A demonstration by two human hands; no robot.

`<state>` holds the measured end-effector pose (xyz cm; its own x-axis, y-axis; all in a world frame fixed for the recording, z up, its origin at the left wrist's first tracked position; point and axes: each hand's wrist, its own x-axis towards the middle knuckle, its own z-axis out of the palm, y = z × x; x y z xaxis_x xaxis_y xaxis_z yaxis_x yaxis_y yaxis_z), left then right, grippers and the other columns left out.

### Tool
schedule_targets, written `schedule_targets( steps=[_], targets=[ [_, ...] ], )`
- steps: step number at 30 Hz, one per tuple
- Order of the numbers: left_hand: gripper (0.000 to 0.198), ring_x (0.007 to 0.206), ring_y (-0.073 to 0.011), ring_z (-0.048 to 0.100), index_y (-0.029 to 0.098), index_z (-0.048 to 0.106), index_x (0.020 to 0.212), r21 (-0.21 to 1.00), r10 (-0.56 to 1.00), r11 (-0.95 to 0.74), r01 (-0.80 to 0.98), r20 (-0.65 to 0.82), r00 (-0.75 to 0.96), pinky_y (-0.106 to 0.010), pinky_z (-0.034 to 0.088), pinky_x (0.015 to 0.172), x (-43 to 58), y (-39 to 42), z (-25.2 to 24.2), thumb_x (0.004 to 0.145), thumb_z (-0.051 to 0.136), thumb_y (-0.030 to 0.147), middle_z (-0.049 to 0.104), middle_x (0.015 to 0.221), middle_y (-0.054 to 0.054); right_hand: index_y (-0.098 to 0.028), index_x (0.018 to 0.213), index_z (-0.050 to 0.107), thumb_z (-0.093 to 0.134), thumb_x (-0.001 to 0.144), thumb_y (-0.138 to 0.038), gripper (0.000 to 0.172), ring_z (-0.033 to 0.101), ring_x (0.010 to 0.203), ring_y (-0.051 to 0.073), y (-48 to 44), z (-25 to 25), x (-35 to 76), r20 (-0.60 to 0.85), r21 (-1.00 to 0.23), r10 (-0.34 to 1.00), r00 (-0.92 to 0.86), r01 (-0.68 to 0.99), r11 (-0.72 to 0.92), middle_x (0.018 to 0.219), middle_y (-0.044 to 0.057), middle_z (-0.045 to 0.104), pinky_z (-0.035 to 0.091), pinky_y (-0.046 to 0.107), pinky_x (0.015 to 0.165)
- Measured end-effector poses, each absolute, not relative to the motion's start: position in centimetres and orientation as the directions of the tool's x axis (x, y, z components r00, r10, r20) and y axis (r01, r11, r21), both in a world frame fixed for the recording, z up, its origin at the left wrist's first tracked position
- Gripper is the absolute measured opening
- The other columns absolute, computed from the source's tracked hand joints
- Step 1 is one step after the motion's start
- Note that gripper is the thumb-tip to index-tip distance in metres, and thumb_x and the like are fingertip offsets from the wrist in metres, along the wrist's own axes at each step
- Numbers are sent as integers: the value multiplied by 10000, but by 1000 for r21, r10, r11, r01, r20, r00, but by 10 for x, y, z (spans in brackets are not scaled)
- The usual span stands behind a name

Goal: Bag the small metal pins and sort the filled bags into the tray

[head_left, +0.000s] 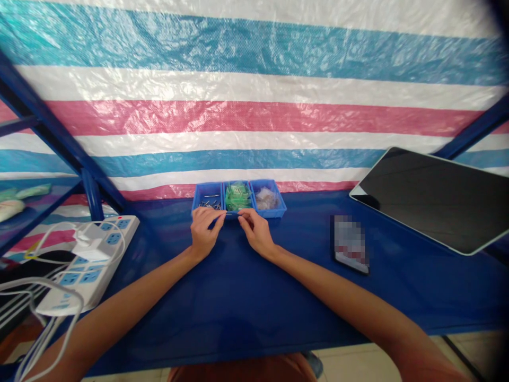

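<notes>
In front of three joined blue bins, my left hand [204, 228] is closed in a pinch, thumb against forefinger. Just to its right, my right hand [255, 229] pinches too, the fingertips of both hands a short gap apart. A thin, pale sliver [231, 214] spans that gap; its kind is too small to tell. Thin dark metal pieces [210, 205] lie in the left bin [195, 197]. Crumpled green plastic packaging [238, 196] fills the middle bin, and clear plastic bits [267, 198] lie in the right bin [281, 204].
A white power strip [115, 249] with a plugged-in adapter [90, 244] and loose cables lies left on the blue table [238, 297]. To the right are a blurred phone-like object [350, 244] and a large dark screen [437, 196]. Striped plastic sheeting [254, 116] hangs behind.
</notes>
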<state>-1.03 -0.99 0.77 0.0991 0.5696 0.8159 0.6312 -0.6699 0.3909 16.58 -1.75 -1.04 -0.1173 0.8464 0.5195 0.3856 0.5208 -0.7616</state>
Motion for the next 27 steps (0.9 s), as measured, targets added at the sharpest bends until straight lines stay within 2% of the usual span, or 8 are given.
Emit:
schedule_targets(
  steps=[2,4,8,11,14,19,27],
  targets=[
    [115,891,-184,592,233,691,891,415,562,-574,706,827,-28,-409,334,982,-13,-7,8,850,591,273,698,855,-9,-184,1083,552,425,929,-301,230,528,620,125,-17,-11,166,524,-750,842,-129,399,527,768,0,582,427,244,650],
    [143,929,-201,569,238,692,904,466,576,-466,752,805,-142,-421,313,992,-15,-2,9,860,572,304,694,857,-15,-183,1080,558,427,925,-278,224,529,621,124,-17,-11,166,534,-730,832,-151,414,544,782,3,590,429,244,655],
    [210,1003,-222,528,256,660,1020,518,654,-360,776,733,-186,-422,314,983,-15,4,10,882,524,336,676,962,-26,-174,1054,575,432,916,-234,207,571,705,139,-15,-13,167,564,-685,805,-182,443,579,851,28,623,447,251,705],
    [228,1021,-211,528,252,628,1070,500,675,-388,774,726,-132,-434,254,1048,-12,2,11,888,508,318,664,945,-20,-181,1000,607,423,913,-200,205,594,810,154,-15,-14,166,589,-622,771,-240,475,623,909,44,635,455,263,765],
    [179,1014,-197,540,228,630,992,485,661,-431,761,744,-100,-431,214,1085,-9,-1,12,890,499,293,663,942,-13,-192,997,625,414,912,-174,228,593,876,160,-16,-14,165,592,-545,731,-339,500,673,939,50,638,460,274,807],
    [157,989,-187,554,218,620,932,497,659,-444,746,745,-104,-416,251,1073,-8,-3,12,897,478,275,663,950,-12,-195,1020,636,429,908,-162,238,558,958,186,-19,-14,164,569,-413,673,-473,543,731,1029,61,640,461,310,860],
    [155,957,-179,574,215,617,905,492,659,-465,736,748,-84,-401,285,1060,-10,-1,9,896,478,281,668,922,-11,-168,1108,622,432,907,-160,276,525,1015,209,-16,-15,161,542,-324,630,-556,554,767,1147,74,621,448,362,902]
  ],
)
